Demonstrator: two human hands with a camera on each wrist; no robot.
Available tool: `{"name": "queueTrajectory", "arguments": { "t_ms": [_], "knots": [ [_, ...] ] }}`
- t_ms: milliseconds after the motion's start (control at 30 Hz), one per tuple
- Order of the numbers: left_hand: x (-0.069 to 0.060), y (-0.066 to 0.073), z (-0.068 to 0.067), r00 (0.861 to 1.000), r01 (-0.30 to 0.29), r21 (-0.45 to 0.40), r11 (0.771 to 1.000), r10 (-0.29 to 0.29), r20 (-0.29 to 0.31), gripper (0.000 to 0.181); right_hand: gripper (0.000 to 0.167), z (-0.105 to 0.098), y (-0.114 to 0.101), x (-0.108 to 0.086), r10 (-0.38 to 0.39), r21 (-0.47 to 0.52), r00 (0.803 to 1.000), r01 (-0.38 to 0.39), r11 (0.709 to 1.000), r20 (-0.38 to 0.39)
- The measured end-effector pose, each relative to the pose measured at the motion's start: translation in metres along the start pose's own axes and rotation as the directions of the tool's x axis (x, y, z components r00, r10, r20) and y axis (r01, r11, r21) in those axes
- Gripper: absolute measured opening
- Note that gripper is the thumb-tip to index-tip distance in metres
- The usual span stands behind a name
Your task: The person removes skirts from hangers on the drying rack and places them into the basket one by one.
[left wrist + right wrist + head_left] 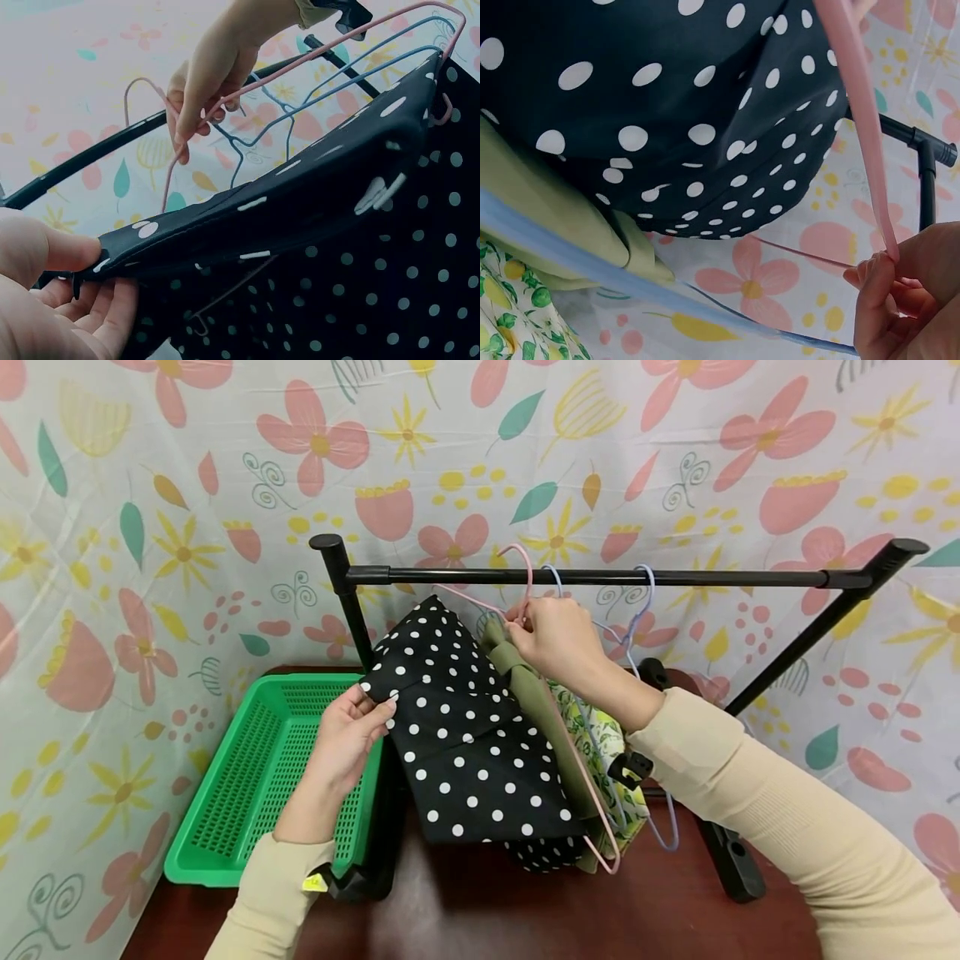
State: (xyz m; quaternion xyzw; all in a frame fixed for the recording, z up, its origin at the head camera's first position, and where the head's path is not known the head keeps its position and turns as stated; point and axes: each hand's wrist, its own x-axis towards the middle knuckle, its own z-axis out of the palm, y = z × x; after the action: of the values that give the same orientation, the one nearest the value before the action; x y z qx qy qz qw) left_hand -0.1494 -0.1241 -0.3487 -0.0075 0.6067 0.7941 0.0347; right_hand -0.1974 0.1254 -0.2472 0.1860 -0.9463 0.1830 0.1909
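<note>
A black cloth with white polka dots (472, 743) hangs from a pink hanger (600, 814) at the rail. My left hand (341, 739) pinches the cloth's left edge between thumb and fingers; the left wrist view shows that grip on the fabric (247, 214) close up. My right hand (558, 635) grips the pink hanger just below its hook, near the rail. In the right wrist view its fingers (874, 300) pinch the pink hanger's neck. Behind the dotted cloth hang an olive-green garment (551, 714) and a lemon-print garment (600, 735); both are partly hidden.
The black rail (675, 578) of a rack crosses above the dark red table (480, 910). Blue hangers (648, 610) hang on it, right of the pink one. At left stands a green perforated basket (217, 760). A flower-print curtain (465, 435) covers the back.
</note>
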Motion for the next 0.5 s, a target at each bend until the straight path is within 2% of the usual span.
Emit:
{"name": "queueTrajectory", "arguments": {
  "t_ms": [200, 500],
  "knots": [
    [-0.003, 0.009, -0.001, 0.999, -0.044, 0.052, 0.998, 0.043, 0.03, 0.034, 0.015, 0.0, 0.002, -0.001, 0.004, 0.005, 1.0, -0.004, 1.0, 0.006],
    [-0.008, 0.019, -0.008, 0.997, -0.082, 0.1, 0.992, 0.082, 0.005, 0.032, 0.017, -0.004, 0.003, -0.001, 0.013, 0.007, 1.0, -0.014, 1.0, 0.023]
  ]
}}
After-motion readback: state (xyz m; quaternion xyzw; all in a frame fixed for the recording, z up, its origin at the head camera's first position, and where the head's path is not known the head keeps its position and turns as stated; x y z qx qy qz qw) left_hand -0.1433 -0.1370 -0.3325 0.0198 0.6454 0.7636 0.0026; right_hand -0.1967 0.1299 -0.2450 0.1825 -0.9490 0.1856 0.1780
